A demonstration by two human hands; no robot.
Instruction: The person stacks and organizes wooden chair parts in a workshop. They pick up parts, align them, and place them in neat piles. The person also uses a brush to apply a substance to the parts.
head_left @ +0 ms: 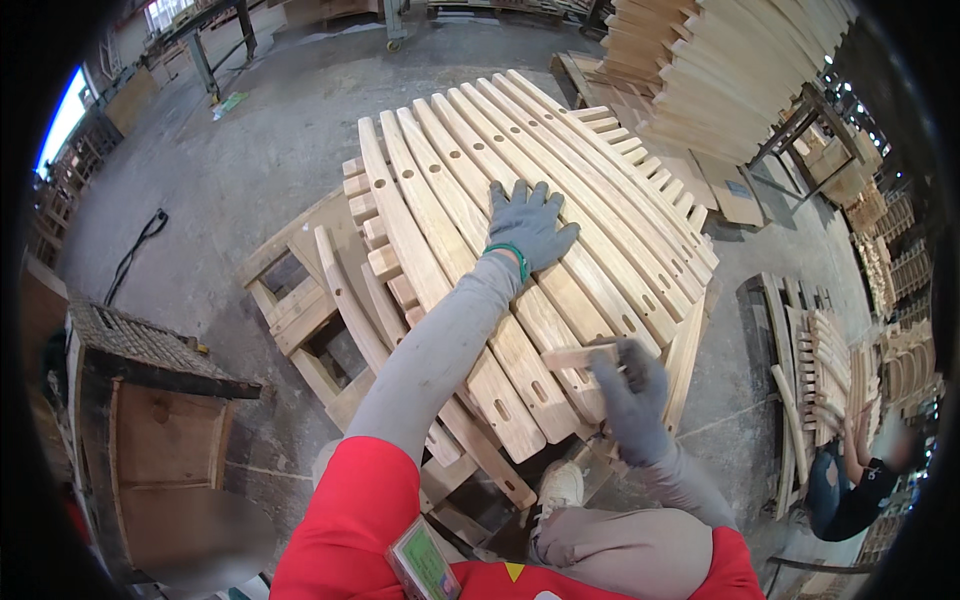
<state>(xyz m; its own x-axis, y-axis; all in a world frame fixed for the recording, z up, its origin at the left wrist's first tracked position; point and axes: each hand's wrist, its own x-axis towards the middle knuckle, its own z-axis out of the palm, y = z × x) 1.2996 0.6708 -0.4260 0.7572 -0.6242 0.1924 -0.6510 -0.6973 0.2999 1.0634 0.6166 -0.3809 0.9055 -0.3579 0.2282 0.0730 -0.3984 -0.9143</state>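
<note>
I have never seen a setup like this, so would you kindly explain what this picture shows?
There is no machine here: two hands in grey gloves are at work. The single picture comes from a wide fisheye camera on the person's head, looking down, so straight edges bend near the rim.

Curved wooden slats with holes lie side by side, over crosswise pieces, above a wooden pallet. The left hand lies spread on top of the slats. The right hand is at one end of a short wooden piece; blur hides whether it is gripped.

Another person is off to the right.
</note>
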